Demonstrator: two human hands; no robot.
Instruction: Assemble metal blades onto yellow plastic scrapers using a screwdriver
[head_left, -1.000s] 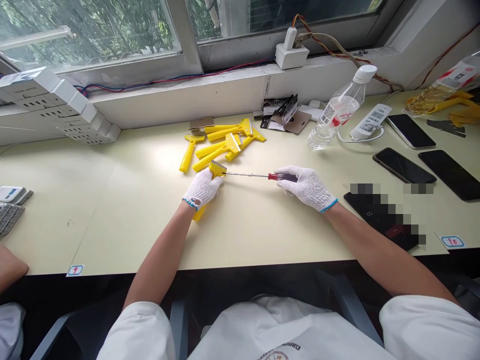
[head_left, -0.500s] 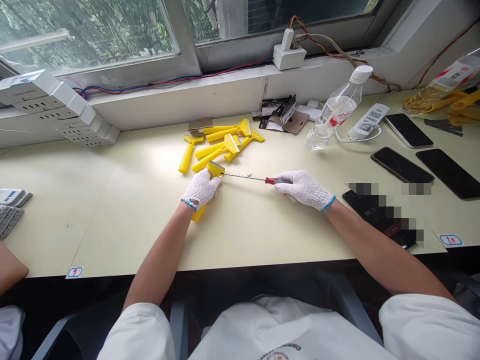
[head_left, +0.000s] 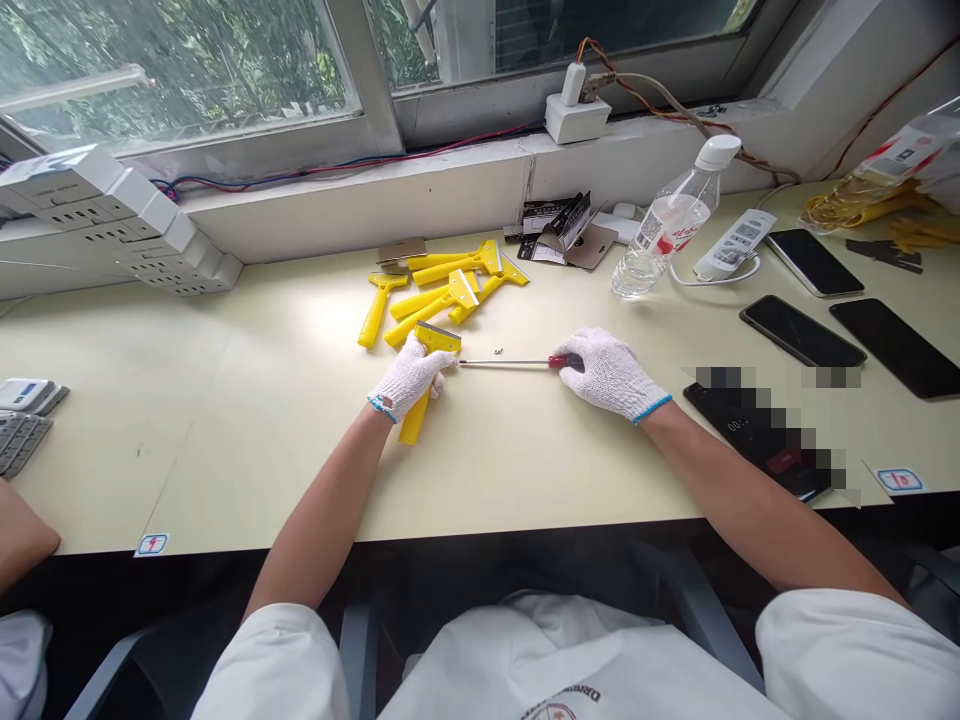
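Note:
My left hand [head_left: 411, 379], in a white knitted glove, is closed around a yellow scraper [head_left: 438, 338]. The scraper's head points away from me and its handle comes out below the hand. My right hand [head_left: 606, 374], gloved the same way, grips the red handle of a screwdriver [head_left: 504, 364]. The shaft lies level, its tip by my left fingertips; whether it touches them or the scraper I cannot tell. Just behind the shaft, a tiny metal part [head_left: 498, 351], maybe a screw, rests on the table. Several more yellow scrapers [head_left: 433, 312] lie in a heap beyond my left hand.
Black printed cards [head_left: 559, 230] and a water bottle [head_left: 667, 232] stand at the back. A power strip [head_left: 735, 243] and several phones [head_left: 802, 331] lie to the right. White boxes [head_left: 127, 220] are stacked back left. Another person's arm [head_left: 22, 525] reaches in at the left edge.
The screwdriver has drawn back to the right, its tip leaving the scraper's head. My left hand has turned the scraper, and its head now faces more squarely away from me.

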